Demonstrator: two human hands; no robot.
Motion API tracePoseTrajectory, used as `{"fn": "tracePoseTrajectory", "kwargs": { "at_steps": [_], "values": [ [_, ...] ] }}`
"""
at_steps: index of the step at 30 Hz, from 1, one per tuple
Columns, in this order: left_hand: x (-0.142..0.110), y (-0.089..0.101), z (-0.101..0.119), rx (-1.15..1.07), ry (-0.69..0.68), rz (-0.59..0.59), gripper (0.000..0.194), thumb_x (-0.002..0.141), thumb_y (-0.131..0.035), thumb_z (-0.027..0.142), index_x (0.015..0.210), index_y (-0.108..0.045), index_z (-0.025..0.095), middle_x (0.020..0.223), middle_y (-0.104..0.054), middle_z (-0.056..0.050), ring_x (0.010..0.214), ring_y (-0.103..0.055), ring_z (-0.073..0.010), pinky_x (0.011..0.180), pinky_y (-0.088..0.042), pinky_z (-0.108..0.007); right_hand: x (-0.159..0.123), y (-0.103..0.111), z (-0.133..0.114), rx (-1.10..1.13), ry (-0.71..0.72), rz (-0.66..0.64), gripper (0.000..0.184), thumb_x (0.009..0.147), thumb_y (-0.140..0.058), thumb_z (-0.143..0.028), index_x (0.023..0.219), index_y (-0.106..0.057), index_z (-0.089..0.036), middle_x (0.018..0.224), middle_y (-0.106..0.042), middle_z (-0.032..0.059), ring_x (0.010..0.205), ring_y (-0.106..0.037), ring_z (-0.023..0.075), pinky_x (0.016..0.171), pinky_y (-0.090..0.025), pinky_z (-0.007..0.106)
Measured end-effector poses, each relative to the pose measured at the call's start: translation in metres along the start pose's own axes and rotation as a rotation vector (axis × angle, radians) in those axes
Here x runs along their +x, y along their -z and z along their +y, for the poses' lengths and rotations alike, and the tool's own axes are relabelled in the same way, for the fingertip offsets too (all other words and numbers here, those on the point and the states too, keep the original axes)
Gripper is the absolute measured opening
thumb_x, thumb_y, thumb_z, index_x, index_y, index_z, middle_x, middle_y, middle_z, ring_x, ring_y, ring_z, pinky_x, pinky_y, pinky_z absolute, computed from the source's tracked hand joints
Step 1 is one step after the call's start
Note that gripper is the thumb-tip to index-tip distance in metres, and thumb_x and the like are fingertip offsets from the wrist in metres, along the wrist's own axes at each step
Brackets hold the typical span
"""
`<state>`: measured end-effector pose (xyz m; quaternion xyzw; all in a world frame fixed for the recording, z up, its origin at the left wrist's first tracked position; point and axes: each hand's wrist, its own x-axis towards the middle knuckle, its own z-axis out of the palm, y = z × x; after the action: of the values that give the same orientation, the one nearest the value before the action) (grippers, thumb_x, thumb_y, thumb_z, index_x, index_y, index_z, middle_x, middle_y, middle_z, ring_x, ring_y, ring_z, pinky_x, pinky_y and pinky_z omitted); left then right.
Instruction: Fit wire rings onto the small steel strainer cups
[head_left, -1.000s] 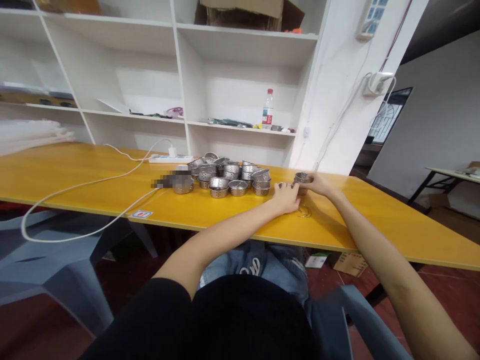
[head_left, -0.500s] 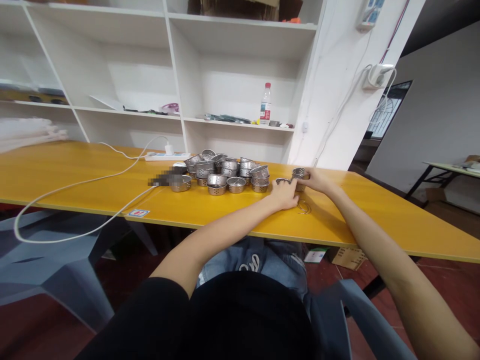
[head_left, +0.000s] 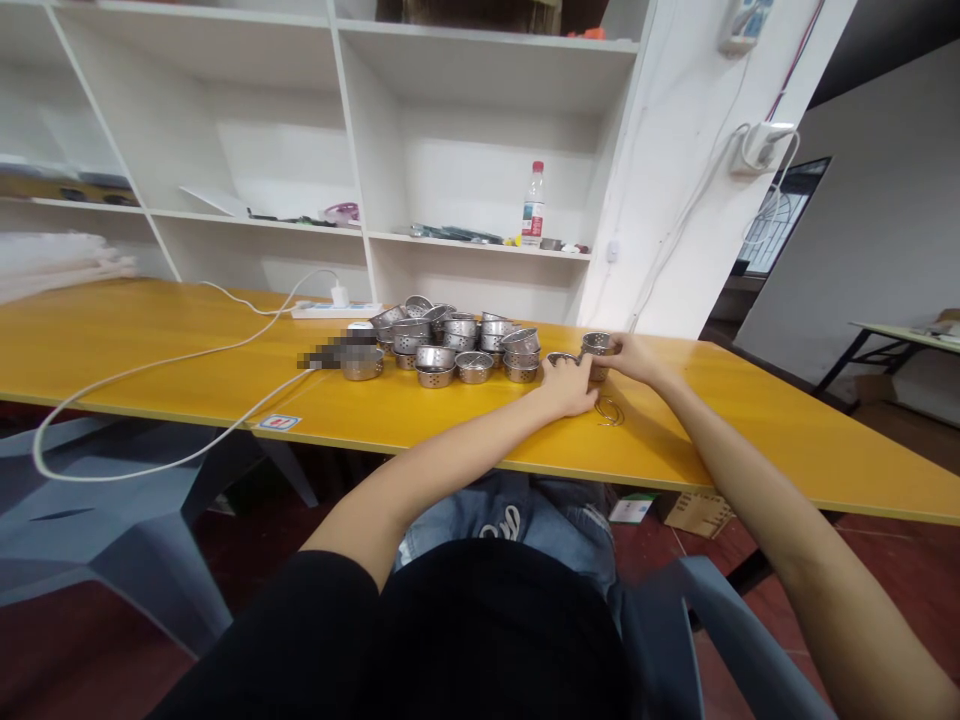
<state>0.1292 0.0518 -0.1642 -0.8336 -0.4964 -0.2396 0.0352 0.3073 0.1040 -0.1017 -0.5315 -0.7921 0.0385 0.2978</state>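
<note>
My right hand (head_left: pixel 632 358) has its fingers closed on the right side of a small perforated metal cup (head_left: pixel 596 342), in what looks like a stack on the yellow table. Beside it, my left hand (head_left: pixel 568 388) curls over the near side of a lower metal cup (head_left: pixel 561 358), hiding most of it; its thumb and forefinger reach towards the stack. Thin wire rings (head_left: pixel 610 411) lie on the tabletop just right of the left hand. Many like cups (head_left: pixel 474 368), some piled on each other, sit to the left of both hands.
A dark object (head_left: pixel 330 353), partly pixelated, lies left of the cups. A white cable (head_left: pixel 142 357) loops over the table's front edge from a power strip (head_left: pixel 336 311). White shelves (head_left: pixel 480 245) holding a bottle (head_left: pixel 533 210) rise behind. A blue-grey stool (head_left: pixel 120 510) stands at left.
Both hands stay at the same cups with almost the same grip. The view has shifted very slightly; nothing else has visibly moved.
</note>
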Motion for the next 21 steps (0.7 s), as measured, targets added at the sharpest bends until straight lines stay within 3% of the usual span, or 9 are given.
{"fn": "tracePoseTrajectory", "kwargs": {
  "at_steps": [9,16,21],
  "values": [
    [-0.004,0.002,0.0,0.005,-0.062,0.006,0.058,0.1,-0.047,0.042,0.152,-0.038,0.017,0.138,-0.064,-0.021,0.13,-0.059,-0.0382,0.11,-0.04,-0.058,0.004,0.007,0.003,-0.093,-0.1,-0.01,0.048,0.065,-0.083,-0.055,0.067,-0.051,-0.02,0.064,-0.053,-0.001,0.064,-0.047,0.0149,0.06,-0.035,0.028],
    [-0.002,0.001,0.0,0.005,-0.06,-0.014,0.067,0.101,-0.045,0.043,0.161,-0.031,0.015,0.145,-0.059,-0.024,0.135,-0.054,-0.0389,0.113,-0.037,-0.06,0.004,0.019,0.0,-0.186,-0.072,0.104,0.048,0.064,-0.087,-0.055,0.071,-0.054,-0.02,0.066,-0.056,0.0002,0.07,-0.051,0.0178,0.062,-0.037,0.029],
    [-0.001,0.001,-0.002,0.005,-0.067,-0.015,0.065,0.101,-0.044,0.044,0.161,-0.035,0.019,0.146,-0.058,-0.022,0.136,-0.054,-0.0388,0.113,-0.037,-0.063,0.003,0.024,0.003,-0.147,-0.082,0.105,0.049,0.068,-0.087,-0.058,0.07,-0.057,-0.019,0.071,-0.061,0.0018,0.073,-0.055,0.0191,0.065,-0.039,0.03]
  ]
}}
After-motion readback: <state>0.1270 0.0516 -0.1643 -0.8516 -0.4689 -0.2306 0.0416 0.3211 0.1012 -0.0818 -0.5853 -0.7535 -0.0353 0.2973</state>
